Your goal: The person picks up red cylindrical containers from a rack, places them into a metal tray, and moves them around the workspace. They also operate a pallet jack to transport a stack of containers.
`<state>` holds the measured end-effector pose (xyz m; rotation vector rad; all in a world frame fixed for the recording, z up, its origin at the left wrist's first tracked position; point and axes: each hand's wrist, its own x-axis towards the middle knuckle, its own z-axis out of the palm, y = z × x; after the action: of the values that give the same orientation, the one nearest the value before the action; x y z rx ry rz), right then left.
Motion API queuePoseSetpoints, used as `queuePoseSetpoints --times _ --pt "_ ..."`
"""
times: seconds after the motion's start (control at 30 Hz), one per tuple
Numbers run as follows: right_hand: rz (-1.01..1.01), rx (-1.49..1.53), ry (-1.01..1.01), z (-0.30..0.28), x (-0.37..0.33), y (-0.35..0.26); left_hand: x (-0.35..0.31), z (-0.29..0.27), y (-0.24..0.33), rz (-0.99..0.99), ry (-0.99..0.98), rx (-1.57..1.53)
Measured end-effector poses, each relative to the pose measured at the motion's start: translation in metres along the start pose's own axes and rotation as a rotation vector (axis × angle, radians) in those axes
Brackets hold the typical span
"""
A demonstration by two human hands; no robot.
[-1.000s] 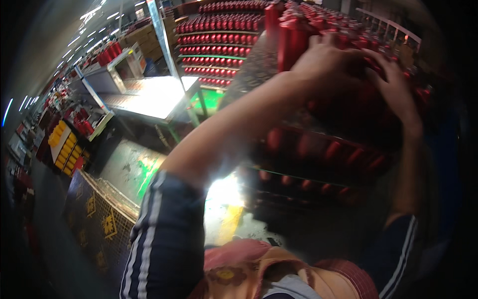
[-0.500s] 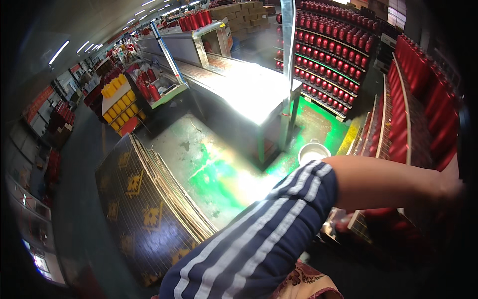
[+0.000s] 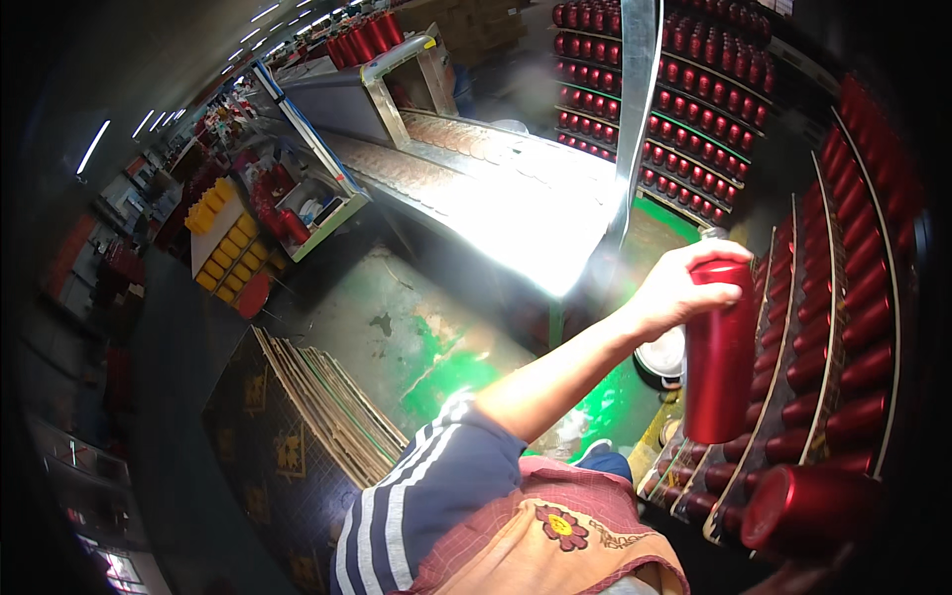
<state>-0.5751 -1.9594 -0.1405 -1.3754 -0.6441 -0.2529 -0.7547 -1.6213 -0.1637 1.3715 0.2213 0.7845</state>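
Our left hand [image 3: 682,286] closes round a bottle [image 3: 719,382]; our right hand [image 3: 808,575], dim below another bottle [image 3: 808,511], we cannot read.

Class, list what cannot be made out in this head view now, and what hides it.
In the head view:
Glossy red metal bottle: the left hand covers part of its upper side.
Dark-red metal cylinder: whatever is beneath it is lost in lower-right shadow.
Round white bucket: its right side is hidden behind the bottle.
Long grey bench: glare washes out surface detail.
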Motion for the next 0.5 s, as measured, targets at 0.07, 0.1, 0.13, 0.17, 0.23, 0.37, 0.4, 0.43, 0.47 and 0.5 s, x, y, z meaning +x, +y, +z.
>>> queuePoseSetpoints --times 0.07,0.1,0.13,0.17,0.23,0.37,0.4,0.43,0.47,0.5 --pt "0.195 0.198 -0.009 0.037 0.005 0.037 0.019 -0.036 -0.033 -0.019 0.027 -0.062" --pt "0.293 0.294 -0.010 0.056 0.010 0.058 0.032 -0.051 -0.050 -0.069 0.044 -0.090" --pt "0.392 0.385 -0.013 0.076 0.016 0.082 0.043 -0.067 -0.068 -0.082 0.035 -0.135" --pt "0.536 0.541 -0.002 0.093 0.021 0.106 0.057 -0.080 -0.086 -0.112 0.034 -0.170" --pt "0.665 0.635 -0.037 0.126 0.035 0.156 0.080 -0.099 -0.124 -0.148 -0.012 -0.360" --pt "0.993 0.931 -0.074 0.180 0.067 0.260 0.130 -0.114 -0.193 -0.434 0.120 -0.567" --pt "0.980 0.975 -0.171 0.190 0.072 0.284 0.143 -0.117 -0.210 -0.505 0.095 -0.718" --pt "0.915 1.043 -0.359 0.200 0.081 0.308 0.156 -0.117 -0.228 -0.574 0.069 -0.883" --pt "0.948 1.115 -0.391 0.211 0.086 0.332 0.175 -0.116 -0.247 -0.590 -0.051 -1.086" --pt "1.038 1.323 -0.419 0.223 0.093 0.355 0.186 -0.116 -0.265 -0.652 -0.010 -1.050"
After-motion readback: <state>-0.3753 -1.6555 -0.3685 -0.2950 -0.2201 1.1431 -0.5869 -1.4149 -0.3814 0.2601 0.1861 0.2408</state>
